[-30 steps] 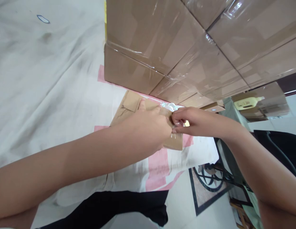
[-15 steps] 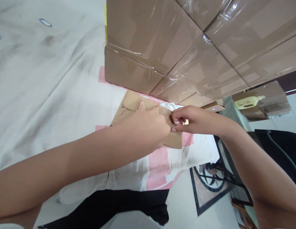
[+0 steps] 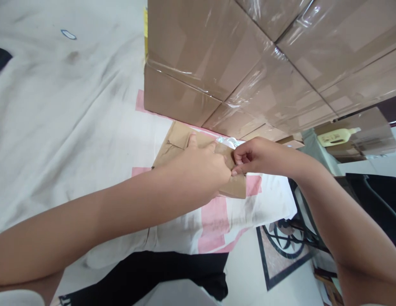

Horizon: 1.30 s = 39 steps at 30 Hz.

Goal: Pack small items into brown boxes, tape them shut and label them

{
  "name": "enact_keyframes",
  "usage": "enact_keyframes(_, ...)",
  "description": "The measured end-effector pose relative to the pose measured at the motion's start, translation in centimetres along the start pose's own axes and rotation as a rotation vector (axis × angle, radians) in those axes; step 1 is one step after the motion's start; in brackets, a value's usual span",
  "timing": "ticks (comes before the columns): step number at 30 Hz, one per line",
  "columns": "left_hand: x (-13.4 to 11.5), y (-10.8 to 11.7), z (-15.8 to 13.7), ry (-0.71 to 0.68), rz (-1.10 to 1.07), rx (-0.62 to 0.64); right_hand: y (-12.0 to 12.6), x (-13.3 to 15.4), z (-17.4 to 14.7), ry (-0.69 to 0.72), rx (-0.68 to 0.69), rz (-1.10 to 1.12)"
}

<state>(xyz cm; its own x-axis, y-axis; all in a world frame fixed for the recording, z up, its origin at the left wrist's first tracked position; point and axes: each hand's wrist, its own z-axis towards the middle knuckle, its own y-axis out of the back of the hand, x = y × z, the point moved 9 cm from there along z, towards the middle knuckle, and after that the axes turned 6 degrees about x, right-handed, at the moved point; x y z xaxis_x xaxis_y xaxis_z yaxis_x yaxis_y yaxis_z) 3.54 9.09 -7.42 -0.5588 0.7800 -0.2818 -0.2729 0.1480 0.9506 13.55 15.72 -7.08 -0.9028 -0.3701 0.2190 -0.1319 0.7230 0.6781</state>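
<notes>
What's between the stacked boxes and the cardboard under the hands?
The head view shows a narrow strip of cloth, with something small and white, unclear what, near the right hand.

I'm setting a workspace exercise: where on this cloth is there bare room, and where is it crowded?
Free: cloth left of the cartons, above the left forearm; a smaller patch right of the cardboard. Crowded: at the cardboard, by the left hand and right hand.
</notes>
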Motion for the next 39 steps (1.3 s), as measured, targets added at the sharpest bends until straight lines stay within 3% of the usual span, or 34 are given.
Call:
enact_keyframes(6, -0.2, 0.2, -0.1, -0.022, -0.03, 0.017, 0.2, 0.0, 0.2, -0.03, -0.004, -0.06)
enact_keyframes(12, -0.4, 0.1, 0.1, -0.002, 0.003, 0.133, 2.1, -2.4, 0.5, -0.212, -0.182, -0.234)
enact_keyframes(20, -0.6, -0.4, 0.2, 0.001, 0.05, 0.109, 3.3, -4.3, 1.1, -0.211, -0.242, -0.197)
enact_keyframes(23, -0.6, -0.6, 0.0, 0.007, 0.067, 0.097, 6.0, -7.6, -0.9, -0.306, -0.555, -0.176)
enact_keyframes(25, -0.4, -0.4, -0.3, -0.001, 0.058, 0.084, 6.5, -12.0, -3.3, -0.453, -0.794, -0.13)
enact_keyframes(27, -0.3, 0.1, -0.6, -0.005, 0.042, 0.055, 4.0, -17.6, -4.4, -0.601, -0.806, -0.024)
enact_keyframes(29, -0.5, 0.6, -1.0, 0.001, 0.037, 0.031, 0.0, -22.6, -4.5, -0.692, -0.714, 0.072)
enact_keyframes(33, -3.8, 0.9, -1.4, -0.003, 0.142, -0.112, -7.1, -27.9, -4.3, -0.788, -0.68, 0.251)
enact_keyframes(34, -5.5, 0.6, -1.5, -0.052, 0.164, -0.188, -8.4, -28.2, -4.0, -0.814, -0.667, 0.288)
enact_keyframes(36, -9.8, -1.4, -2.1, -0.276, 0.14, -0.318, -10.0, -28.1, -3.5, -0.857, -0.653, 0.331)
enact_keyframes(38, -13.6, -5.3, -3.1, -0.571, 0.019, -0.321, -10.4, -27.3, -3.1, -0.895, -0.688, 0.35)
enact_keyframes(39, -14.7, -7.8, -3.5, -0.665, -0.05, -0.259, -10.3, -26.9, -3.0, -0.906, -0.724, 0.353)
